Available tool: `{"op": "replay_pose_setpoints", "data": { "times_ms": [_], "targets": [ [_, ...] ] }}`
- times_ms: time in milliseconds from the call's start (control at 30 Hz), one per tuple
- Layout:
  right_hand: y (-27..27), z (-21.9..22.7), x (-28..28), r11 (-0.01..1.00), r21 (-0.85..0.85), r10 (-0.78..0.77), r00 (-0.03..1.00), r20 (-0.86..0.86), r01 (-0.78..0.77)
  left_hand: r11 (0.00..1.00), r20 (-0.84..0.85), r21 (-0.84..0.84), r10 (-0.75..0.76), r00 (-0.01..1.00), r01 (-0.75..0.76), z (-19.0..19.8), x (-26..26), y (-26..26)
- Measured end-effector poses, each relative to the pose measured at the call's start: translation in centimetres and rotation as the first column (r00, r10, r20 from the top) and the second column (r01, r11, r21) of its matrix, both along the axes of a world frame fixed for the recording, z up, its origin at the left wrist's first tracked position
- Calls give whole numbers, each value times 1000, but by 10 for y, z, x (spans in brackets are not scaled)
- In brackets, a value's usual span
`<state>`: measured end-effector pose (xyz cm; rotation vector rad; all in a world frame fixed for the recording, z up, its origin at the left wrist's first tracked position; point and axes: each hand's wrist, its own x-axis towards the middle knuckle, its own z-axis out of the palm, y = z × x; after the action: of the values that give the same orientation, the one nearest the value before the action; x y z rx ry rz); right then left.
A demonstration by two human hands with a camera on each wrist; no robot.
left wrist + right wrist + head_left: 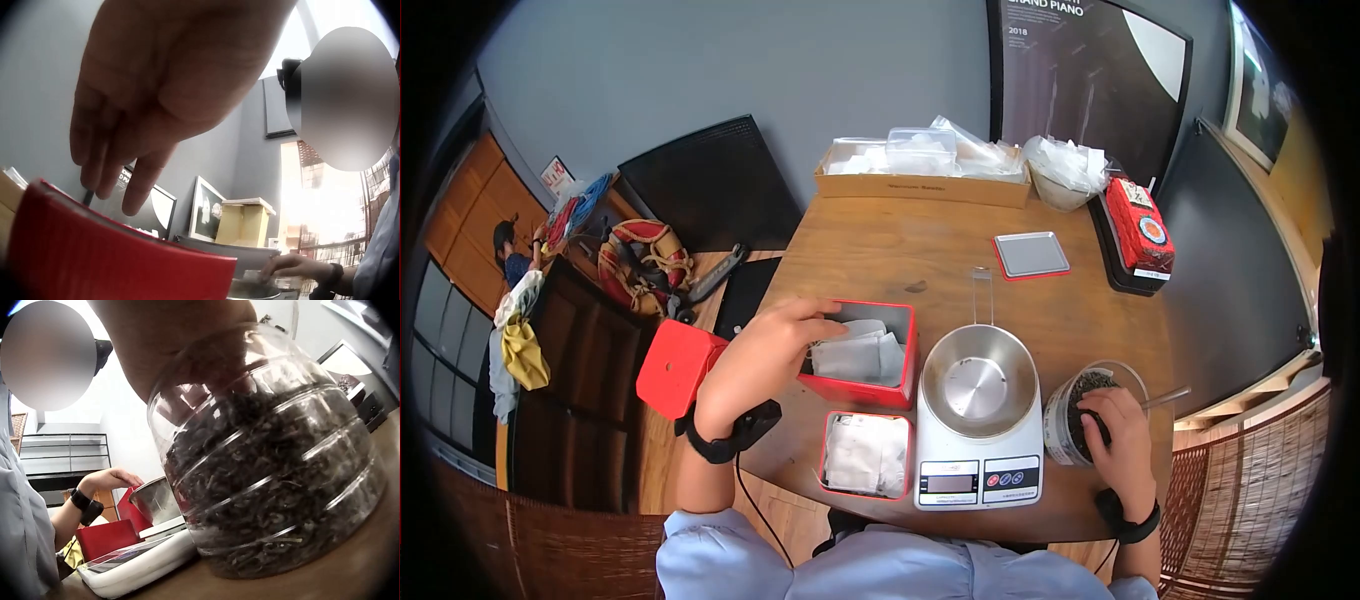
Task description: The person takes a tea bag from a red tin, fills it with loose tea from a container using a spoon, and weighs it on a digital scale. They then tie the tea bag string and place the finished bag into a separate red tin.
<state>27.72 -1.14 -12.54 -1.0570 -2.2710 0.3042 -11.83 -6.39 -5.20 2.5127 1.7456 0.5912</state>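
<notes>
My left hand (775,345) is over the larger red tin (860,392), its fingers reaching across the left rim above white packets (850,358). The left wrist view shows the fingers (140,181) extended and slightly bent beyond the rim of the red tin (125,250). My right hand (1118,440) reaches into a clear jar (1055,425) of dark dried leaves (262,469); its fingertips are hidden among them. A metal pan (980,385) with a few dark bits inside sits on the white scale (978,495), between the hands.
A smaller red tin (824,455) of packets stands left of the scale. Behind are a grey tray (1031,254), a cardboard box (920,190) of clear bags, a bag-filled bowl (1055,190) and a red package (1138,225). A spoon handle (1168,397) projects beside the jar.
</notes>
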Motion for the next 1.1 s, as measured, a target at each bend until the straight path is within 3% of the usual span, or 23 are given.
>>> {"op": "replay_pose_setpoints", "data": {
  "times_ms": [33,100,133,200,233,333,367,600,667,800,867,1100],
  "targets": [
    [0,0,0,1000,-6,-6,1000,2,6,1000,3,6,1,1000,-1,-7,-4,2],
    [0,-1,0,1000,7,-5,1000,1,5,963,154,-270,39,987,4,-16,-6,6],
    [1,-1,0,1000,14,-5,1000,-4,5,965,161,-262,35,986,8,-20,-7,7],
    [0,-1,0,1000,26,-11,1000,-1,11,858,72,-511,-15,997,50,-24,-4,8],
    [-1,-1,-1,1000,26,-13,1000,-3,13,862,80,-503,-22,997,60,-29,-4,11],
    [-1,-2,0,1000,21,-18,1000,2,18,879,20,-420,-240,971,226,-49,-5,19],
    [-1,-3,-1,999,20,-27,1000,-1,27,869,120,-432,-211,970,242,-52,0,20],
    [-2,-1,-2,999,-20,-42,999,35,42,838,140,-487,-205,969,248,-53,2,27],
    [-3,2,-5,997,-59,-40,997,58,43,751,38,-634,-211,977,187,-43,4,29],
    [-1,1,-7,996,-83,-11,997,71,17,768,89,-600,-210,974,221,-49,2,27],
    [-1,-1,-7,995,-84,-43,996,72,49,857,137,-439,-232,963,269,-53,3,25],
    [2,0,-6,993,-101,-40,992,123,53,867,128,-420,-237,963,269,-50,5,25]
  ]
}}
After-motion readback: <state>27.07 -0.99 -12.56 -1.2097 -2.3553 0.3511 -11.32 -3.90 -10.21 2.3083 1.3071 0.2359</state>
